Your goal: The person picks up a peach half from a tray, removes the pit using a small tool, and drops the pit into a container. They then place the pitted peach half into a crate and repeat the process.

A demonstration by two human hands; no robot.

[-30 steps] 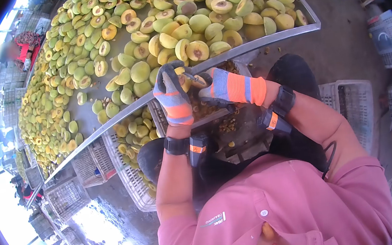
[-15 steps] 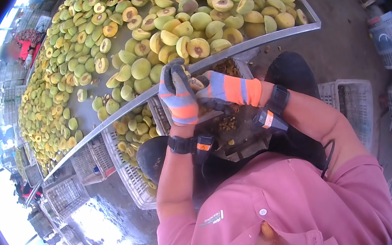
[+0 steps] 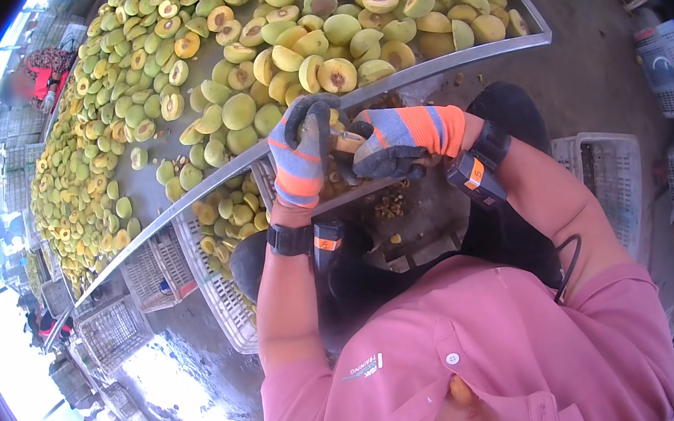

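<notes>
My left hand (image 3: 302, 150), in a striped glove with dark fingers, is closed around a fruit piece (image 3: 334, 118) that shows only in part, at the table's metal edge (image 3: 453, 60). Close on its right, my right hand (image 3: 396, 144), also gloved, is wrapped round a small tool with a tan handle (image 3: 347, 140). The tool's tip is hidden between the hands. Halved green-yellow fruits (image 3: 337, 76) lie in heaps on the metal table just beyond my hands.
Below the table edge stands a white crate (image 3: 228, 314) with fruit halves (image 3: 225, 215). Empty-looking crates (image 3: 114, 334) are at the left, others (image 3: 612, 179) at the right. A person in red (image 3: 46, 81) is at the far left. Scraps (image 3: 390, 204) lie beneath my hands.
My right hand has turned and its dark fingers now show more, curled round the tool. Both wrists have shifted slightly, the left one to the left and upward.
</notes>
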